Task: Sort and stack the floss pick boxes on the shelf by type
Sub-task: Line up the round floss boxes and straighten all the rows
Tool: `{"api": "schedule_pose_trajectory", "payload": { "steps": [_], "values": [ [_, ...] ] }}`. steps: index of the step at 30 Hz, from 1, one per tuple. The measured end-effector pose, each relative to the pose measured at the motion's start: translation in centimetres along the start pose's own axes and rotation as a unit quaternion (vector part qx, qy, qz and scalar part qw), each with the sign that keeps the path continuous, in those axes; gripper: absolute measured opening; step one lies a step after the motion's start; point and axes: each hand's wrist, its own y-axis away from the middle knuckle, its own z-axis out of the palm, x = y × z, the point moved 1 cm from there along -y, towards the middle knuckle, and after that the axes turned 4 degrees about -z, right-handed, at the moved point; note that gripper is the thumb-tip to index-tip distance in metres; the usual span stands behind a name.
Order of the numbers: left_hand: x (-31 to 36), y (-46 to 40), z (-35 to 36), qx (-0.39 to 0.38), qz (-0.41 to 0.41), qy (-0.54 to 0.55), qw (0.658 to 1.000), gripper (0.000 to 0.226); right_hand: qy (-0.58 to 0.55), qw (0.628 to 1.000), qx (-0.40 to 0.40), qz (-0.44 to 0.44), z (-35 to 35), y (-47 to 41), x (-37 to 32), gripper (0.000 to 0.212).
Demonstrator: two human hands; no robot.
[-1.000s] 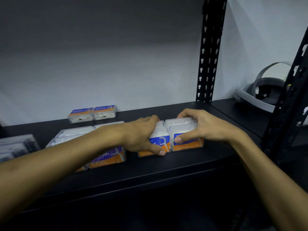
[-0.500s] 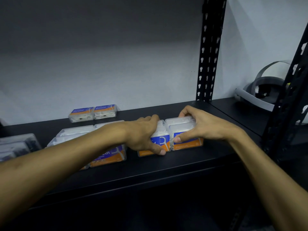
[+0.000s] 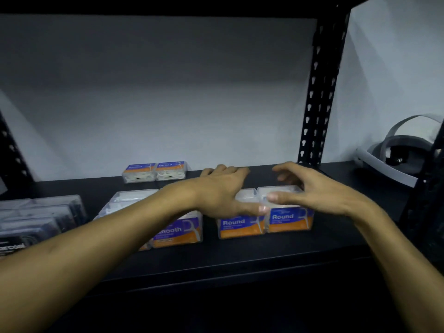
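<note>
Two clear "Round" floss pick boxes (image 3: 265,223) with blue and orange labels stand side by side near the front of the black shelf (image 3: 240,258). My left hand (image 3: 223,191) hovers above the left one with fingers stretched flat toward the back. My right hand (image 3: 310,188) floats over the right one, fingers spread and loosely bent, holding nothing. Left of them sits a group of "Smooth" boxes (image 3: 177,230), partly hidden by my left forearm. Two more "Round" boxes (image 3: 155,171) lie at the back by the wall.
Dark "Charcoal" packs (image 3: 33,217) are stacked at the shelf's left end. A black perforated upright (image 3: 317,104) stands at the back right. Beyond it, a white headset (image 3: 398,152) rests on the neighbouring shelf. A second upright (image 3: 430,200) fills the right edge.
Both hands have let go of the two front "Round" boxes and lifted off them, fingers opening. The boxes stay side by side. The camera has moved closer.
</note>
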Motion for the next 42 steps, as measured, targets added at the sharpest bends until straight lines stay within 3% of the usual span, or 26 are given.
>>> {"api": "schedule_pose_trajectory", "payload": {
  "steps": [6,10,13,19,25,29,33,35,38,42],
  "values": [
    [-9.2,0.6,-4.0,0.089,-0.081,0.06,0.991,0.062,0.052,0.993,0.097,-0.048,0.3,-1.9,-3.5,0.064],
    [-18.1,0.1,-4.6,0.057,-0.178,0.051,0.981,0.044,0.123,0.988,0.027,-0.085,2.4,-7.4,-6.3,0.041],
    [-23.1,-0.4,-3.3,0.01,-0.236,0.016,0.972,0.04,0.197,0.973,-0.056,-0.106,4.2,-13.2,-8.1,0.036],
    [-27.7,-2.3,-0.7,-0.039,-0.29,-0.04,0.955,0.06,0.281,0.947,-0.13,-0.082,7.7,-23.3,-11.3,0.04],
    [-30.1,-3.5,0.4,-0.012,-0.296,0.003,0.955,0.062,0.301,0.936,-0.168,-0.075,13.4,-26.8,-12.6,0.058],
    [-30.4,-3.8,0.7,-0.017,-0.283,0.008,0.959,0.056,0.299,0.937,-0.169,-0.071,14.5,-27.4,-12.1,0.044],
    [-30.0,-4.0,0.5,-0.072,-0.276,0.044,0.958,0.053,0.258,0.951,-0.157,-0.063,13.9,-27.5,-12.0,0.026],
    [-29.8,-4.0,0.6,-0.08,-0.273,0.041,0.958,0.053,0.255,0.95,-0.174,-0.048,13.6,-27.3,-11.9,0.033],
    [-29.4,-3.7,0.7,-0.061,-0.26,0.035,0.963,0.058,0.24,0.95,-0.197,-0.016,12.9,-26.7,-11.8,0.074],
    [-29.1,-2.9,0.7,-0.024,-0.237,0.087,0.967,0.068,0.23,0.954,-0.192,-0.021,12.6,-26.0,-11.5,0.069]
  ]
}}
